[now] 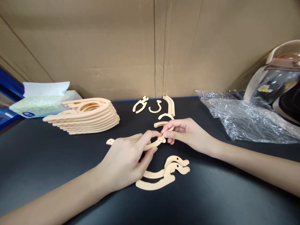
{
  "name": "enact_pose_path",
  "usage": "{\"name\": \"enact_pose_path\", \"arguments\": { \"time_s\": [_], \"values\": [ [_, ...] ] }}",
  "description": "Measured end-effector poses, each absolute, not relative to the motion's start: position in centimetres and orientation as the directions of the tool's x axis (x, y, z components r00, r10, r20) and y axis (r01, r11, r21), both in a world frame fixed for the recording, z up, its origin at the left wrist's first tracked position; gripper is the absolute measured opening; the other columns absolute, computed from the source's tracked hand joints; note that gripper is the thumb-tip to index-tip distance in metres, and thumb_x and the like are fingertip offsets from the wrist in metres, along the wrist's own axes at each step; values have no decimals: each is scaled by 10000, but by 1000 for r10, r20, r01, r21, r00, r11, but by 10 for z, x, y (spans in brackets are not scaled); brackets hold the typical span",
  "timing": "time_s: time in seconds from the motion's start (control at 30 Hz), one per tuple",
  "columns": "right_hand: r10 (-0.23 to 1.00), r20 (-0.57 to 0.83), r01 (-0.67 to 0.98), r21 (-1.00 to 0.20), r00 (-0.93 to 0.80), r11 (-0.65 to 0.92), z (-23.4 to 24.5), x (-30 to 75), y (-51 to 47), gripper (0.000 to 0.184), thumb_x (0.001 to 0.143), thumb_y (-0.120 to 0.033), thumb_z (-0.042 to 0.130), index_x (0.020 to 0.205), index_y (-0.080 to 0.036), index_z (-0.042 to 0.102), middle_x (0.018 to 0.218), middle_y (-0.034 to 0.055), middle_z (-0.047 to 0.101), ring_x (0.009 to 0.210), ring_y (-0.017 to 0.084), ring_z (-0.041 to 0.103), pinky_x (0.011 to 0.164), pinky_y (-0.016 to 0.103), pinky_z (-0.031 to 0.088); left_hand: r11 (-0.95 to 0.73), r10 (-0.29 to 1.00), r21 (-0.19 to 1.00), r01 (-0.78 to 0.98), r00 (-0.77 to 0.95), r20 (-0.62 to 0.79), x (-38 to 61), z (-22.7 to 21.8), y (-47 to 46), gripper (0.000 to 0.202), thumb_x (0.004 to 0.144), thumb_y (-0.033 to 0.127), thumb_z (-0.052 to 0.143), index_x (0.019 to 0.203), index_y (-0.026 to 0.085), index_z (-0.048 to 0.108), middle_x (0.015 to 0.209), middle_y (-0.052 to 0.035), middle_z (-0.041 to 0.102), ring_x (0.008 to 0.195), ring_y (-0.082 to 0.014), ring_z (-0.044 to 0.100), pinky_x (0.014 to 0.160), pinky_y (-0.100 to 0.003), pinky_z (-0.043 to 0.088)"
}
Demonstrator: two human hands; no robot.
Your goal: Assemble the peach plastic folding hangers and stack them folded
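Your left hand, nearer you and to the right of the hanger stack, closes thumb and forefinger on a beige arm piece. Your right hand, farther right of the stack, pinches a beige hook between thumb and forefinger at the arm piece's right end; the fingers hide the hook's lower part. Two overlapping curved pieces lie nearer you than the stack, to its right. Behind the stack sits a tissue box; far right of it lies a clear plastic bag.
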State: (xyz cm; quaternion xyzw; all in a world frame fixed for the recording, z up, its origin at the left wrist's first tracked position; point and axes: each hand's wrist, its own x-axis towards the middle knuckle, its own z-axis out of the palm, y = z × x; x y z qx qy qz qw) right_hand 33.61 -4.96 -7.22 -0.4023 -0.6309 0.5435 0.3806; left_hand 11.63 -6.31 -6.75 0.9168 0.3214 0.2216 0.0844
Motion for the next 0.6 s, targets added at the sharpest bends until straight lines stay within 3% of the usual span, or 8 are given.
{"name": "enact_pose_path", "arguments": {
  "time_s": [0.4, 0.6],
  "values": [
    [917, 7, 104, -993, -400, 52, -68, 336, -51, 206, 744, -368, 781, 750, -177, 704, 665, -26, 643, 605, 106, 601, 670, 275, 533, -777, 630, 278, 565, 693, 351, 116, -68, -62, 203, 936, 187, 457, 1128, 234, 503, 693, 70, 626, 504, -98, 560, 471, -203, 337],
    [914, 39, 93, -992, -404, 83, -70, 336, -50, 120, 794, -293, 732, 786, -176, 708, 729, -8, 665, 630, 105, 600, 675, 271, 542, -759, 651, 270, 593, 682, 333, 116, -71, -62, 232, 930, 216, 434, 1139, 245, 530, 692, 51, 629, 548, -125, 597, 472, -209, 337]
  ]
}}
